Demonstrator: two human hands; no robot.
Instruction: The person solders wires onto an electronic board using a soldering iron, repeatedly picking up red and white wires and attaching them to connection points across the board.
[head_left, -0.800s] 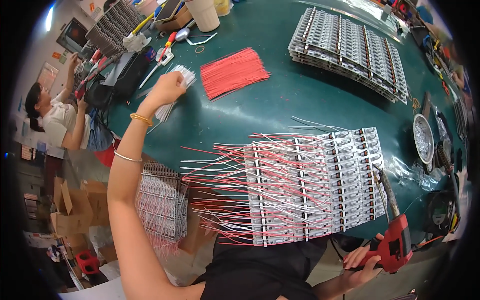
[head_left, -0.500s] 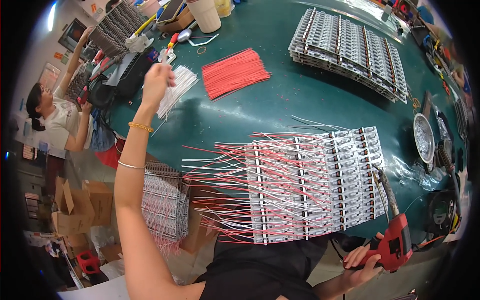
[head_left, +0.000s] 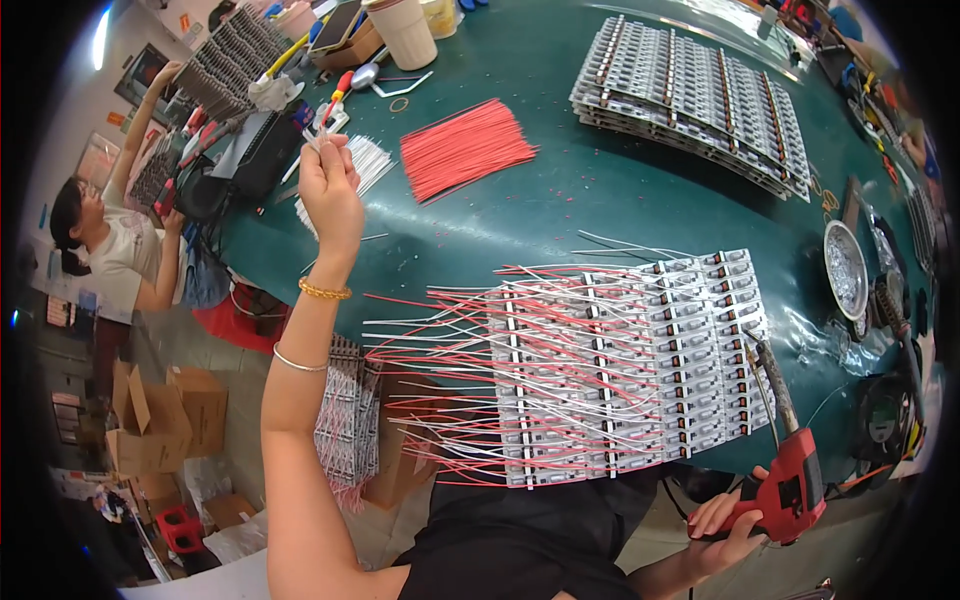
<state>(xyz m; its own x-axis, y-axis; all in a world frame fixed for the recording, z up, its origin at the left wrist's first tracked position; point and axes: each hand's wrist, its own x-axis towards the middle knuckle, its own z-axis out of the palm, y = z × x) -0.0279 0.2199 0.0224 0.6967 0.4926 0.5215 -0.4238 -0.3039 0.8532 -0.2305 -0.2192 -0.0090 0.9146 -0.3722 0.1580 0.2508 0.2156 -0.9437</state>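
Observation:
My left hand (head_left: 332,188) is closed in a pinch above the far end of a pile of white wires (head_left: 372,162). Pale thin wire tips (head_left: 318,138) show at its fingertips; how many is hidden. Low at the right, my right hand (head_left: 735,518) grips a red soldering gun (head_left: 790,487) by its handle. Its metal tip reaches up to the right edge of a panel of small grey circuit boards (head_left: 690,350). Red and white wires (head_left: 440,350) run across the panel's left part and hang past its edge. The panel lies at the table's near edge, above my lap.
Beyond lie a pile of red wires (head_left: 468,150) and a stack of similar panels (head_left: 695,105) on the green table (head_left: 480,230). A metal bowl (head_left: 846,268) stands at the right. Wired panels (head_left: 347,420) sit low at the left. A co-worker (head_left: 110,225) works at the far left.
My left hand has come nearer and slightly to the right, its fingers lower over the white wires. My right hand and the soldering gun have hardly moved.

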